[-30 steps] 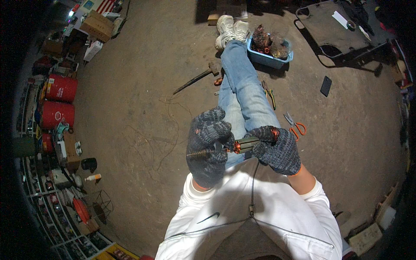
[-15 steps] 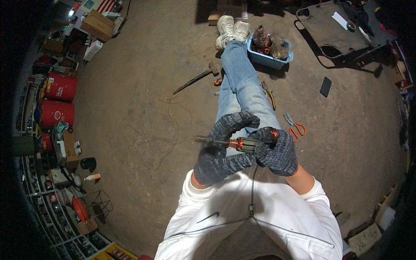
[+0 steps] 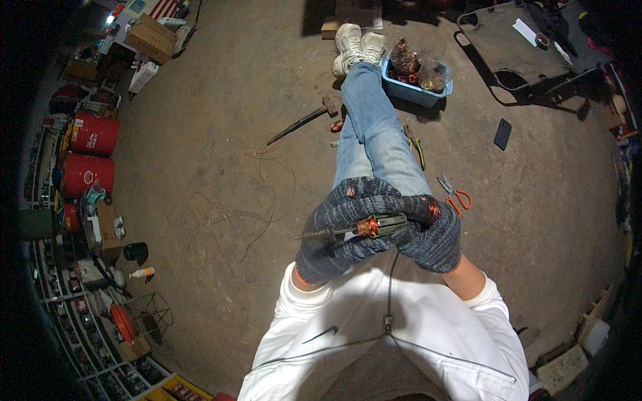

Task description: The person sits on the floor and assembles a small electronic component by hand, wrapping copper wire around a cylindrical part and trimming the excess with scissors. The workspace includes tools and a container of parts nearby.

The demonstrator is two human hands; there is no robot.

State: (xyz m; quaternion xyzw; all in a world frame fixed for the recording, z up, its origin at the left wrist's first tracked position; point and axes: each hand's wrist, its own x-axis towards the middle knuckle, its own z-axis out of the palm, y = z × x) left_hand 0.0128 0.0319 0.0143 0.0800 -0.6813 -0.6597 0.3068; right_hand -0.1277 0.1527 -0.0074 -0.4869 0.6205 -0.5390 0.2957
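In front of my lap is a motor armature (image 3: 389,224) with a dark slotted core, copper windings and a thin shaft pointing left. My left hand (image 3: 338,217), in a dark grey knit glove, curls around the winding end, fingers above and thumb below. My right hand (image 3: 436,239), gloved alike, grips the core's right end, which its fingers partly hide. An orange-red patch shows on the right glove near the fingertips. Just beyond my right hand, scissors (image 3: 455,194) with orange handles lie on the floor. Pliers (image 3: 418,148) rest beside my leg.
A hammer (image 3: 302,121) lies left of my legs, with loose thin wire (image 3: 273,194) nearer me. By my shoes stands a blue bin (image 3: 418,94) holding copper scrap and bags. A phone (image 3: 503,134) and a folding chair (image 3: 515,47) are right; red drums (image 3: 90,175) line the left.
My left hand's fingers have come down and closed in around the armature. The armature has tilted slightly, its right end higher and its shaft tip lower. My right hand stays nearly in place.
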